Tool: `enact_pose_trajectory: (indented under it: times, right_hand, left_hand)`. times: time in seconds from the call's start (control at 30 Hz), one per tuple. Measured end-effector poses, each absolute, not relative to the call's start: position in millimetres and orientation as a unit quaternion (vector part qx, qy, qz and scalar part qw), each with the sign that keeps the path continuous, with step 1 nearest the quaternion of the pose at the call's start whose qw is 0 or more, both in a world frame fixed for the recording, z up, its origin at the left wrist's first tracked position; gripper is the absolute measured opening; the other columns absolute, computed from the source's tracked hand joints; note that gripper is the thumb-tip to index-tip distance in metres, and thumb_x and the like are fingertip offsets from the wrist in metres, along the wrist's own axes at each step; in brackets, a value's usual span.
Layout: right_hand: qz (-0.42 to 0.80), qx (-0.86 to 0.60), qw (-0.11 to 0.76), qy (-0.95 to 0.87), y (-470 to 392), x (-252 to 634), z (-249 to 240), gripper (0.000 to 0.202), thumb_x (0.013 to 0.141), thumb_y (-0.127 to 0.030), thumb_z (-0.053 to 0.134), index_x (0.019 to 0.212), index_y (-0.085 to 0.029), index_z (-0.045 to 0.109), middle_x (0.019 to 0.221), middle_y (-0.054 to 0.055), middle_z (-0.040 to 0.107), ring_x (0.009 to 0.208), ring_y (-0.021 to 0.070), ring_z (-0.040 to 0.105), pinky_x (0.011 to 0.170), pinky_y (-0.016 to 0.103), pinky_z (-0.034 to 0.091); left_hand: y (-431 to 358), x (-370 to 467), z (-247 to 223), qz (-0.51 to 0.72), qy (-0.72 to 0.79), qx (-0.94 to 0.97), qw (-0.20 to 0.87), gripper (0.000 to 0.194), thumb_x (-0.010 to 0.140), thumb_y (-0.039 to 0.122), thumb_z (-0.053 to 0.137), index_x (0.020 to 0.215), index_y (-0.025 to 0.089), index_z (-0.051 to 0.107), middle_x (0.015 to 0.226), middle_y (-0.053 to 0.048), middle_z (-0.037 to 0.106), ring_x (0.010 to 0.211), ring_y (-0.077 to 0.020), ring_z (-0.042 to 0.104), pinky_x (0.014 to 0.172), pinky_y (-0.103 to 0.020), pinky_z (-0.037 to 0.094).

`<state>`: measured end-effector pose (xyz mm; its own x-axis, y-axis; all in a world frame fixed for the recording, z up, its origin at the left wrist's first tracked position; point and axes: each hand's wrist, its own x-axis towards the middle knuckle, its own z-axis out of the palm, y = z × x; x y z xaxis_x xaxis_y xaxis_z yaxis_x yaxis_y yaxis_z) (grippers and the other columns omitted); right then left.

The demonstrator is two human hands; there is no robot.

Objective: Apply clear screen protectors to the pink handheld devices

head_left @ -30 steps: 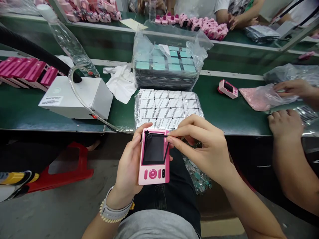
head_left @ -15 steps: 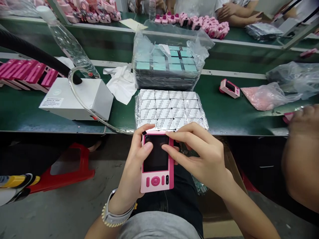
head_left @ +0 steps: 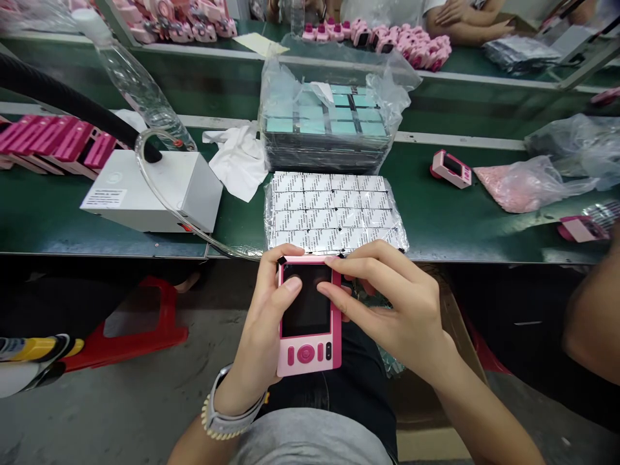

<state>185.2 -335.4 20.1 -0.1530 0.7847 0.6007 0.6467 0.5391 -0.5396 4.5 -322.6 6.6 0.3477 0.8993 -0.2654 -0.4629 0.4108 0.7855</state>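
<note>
A pink toy camera (head_left: pixel 309 354) with a dark screen and darker pink buttons is held over my lap, its screen towards me. My left hand (head_left: pixel 264 316) wraps its left side, with the thumb on the screen and the index finger along the top edge. My right hand (head_left: pixel 392 303) grips the right side, thumb on the screen and index finger at the top right corner. The other right fingers are partly hidden behind it. Just beyond, at the bench edge, lies a bagged block of white printed pieces (head_left: pixel 336 210).
Behind stands a plastic-wrapped stack of dark panels with light-blue film (head_left: pixel 334 123). A white box (head_left: pixel 155 190) with a clear tube and a crumpled white cloth (head_left: pixel 239 161) are on the left. To the right lie another pink device (head_left: pixel 450 169) and a co-worker's arm (head_left: pixel 593 303).
The view has shifted slightly. Both hands keep the same grip on the toy camera. The co-worker's hand at right has moved down and partly out of view, uncovering a pink device.
</note>
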Motion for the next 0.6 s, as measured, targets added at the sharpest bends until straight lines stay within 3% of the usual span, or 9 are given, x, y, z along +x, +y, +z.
enact_pose_trajectory:
  times: [0.2, 0.37, 0.6]
  right_hand:
    - [0.077, -0.472, 0.451, -0.754, -336, 185, 20, 0.014, 0.098, -0.014, 0.084, 0.109, -0.011, 0.076, 0.093, 0.003, 0.068, 0.073, 0.0086, 0.059, 0.066, 0.024, 0.056]
    - [0.080, -0.474, 0.452, -0.751, -336, 184, 19, 0.015, 0.099, -0.014, 0.084, 0.111, -0.011, 0.076, 0.092, 0.002, 0.068, 0.072, 0.0091, 0.059, 0.064, 0.025, 0.054]
    - [0.088, -0.475, 0.456, -0.748, -334, 184, 20, 0.017, 0.097, -0.017, 0.085, 0.111, -0.019, 0.075, 0.093, 0.001, 0.068, 0.071, 0.0115, 0.058, 0.060, 0.027, 0.054]
  left_hand:
    - [-326, 4, 10, 0.453, 0.295, 0.314, 0.781, 0.038, 0.094, 0.025, 0.060, 0.131, 0.033, 0.057, 0.123, -0.005, 0.074, 0.101, -0.0286, 0.080, 0.088, -0.045, 0.067]
    - [-325, 7, 16, 0.455, 0.349, 0.307, 0.760, 0.027, 0.102, 0.028, 0.059, 0.129, 0.030, 0.056, 0.115, -0.004, 0.076, 0.100, -0.0261, 0.081, 0.088, -0.041, 0.068]
    - [-327, 4, 20, 0.453, 0.315, 0.289, 0.782, 0.040, 0.091, 0.026, 0.058, 0.131, 0.030, 0.054, 0.115, -0.006, 0.076, 0.101, -0.0318, 0.081, 0.085, -0.048, 0.069]
